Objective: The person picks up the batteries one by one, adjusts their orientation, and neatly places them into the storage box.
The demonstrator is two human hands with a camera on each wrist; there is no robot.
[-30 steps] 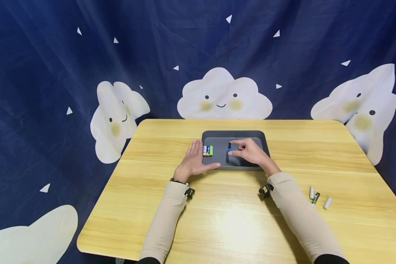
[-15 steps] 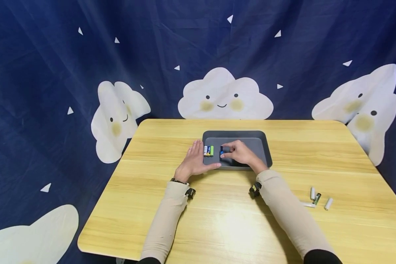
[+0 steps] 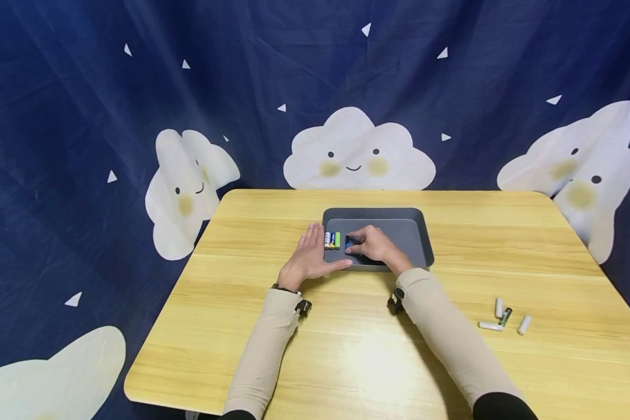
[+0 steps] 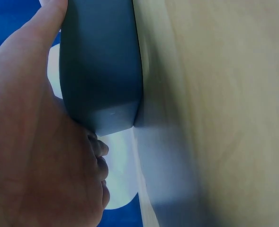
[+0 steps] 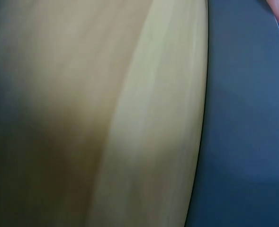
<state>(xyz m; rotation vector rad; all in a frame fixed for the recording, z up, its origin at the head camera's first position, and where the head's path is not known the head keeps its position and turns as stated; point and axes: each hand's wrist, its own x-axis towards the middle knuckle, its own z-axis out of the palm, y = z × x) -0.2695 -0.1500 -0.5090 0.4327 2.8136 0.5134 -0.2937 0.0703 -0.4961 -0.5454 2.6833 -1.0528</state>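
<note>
2 arms (image 3: 259, 350) reach forward across the table (image 3: 346, 361). The left hand (image 3: 307, 258) spans the near left corner of the tray (image 3: 394, 230), fingers straight, thumb stretched along its near edge; the right hand (image 3: 374, 244) pinches inside it, thumb and forefinger bent.

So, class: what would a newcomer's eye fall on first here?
Probably the central smiling cloud on the navy curtain behind the table. Next, the dark grey tray on it, where the right hand pinches a dark blue battery beside a row of batteries and the left hand touches the tray's left end.
</note>
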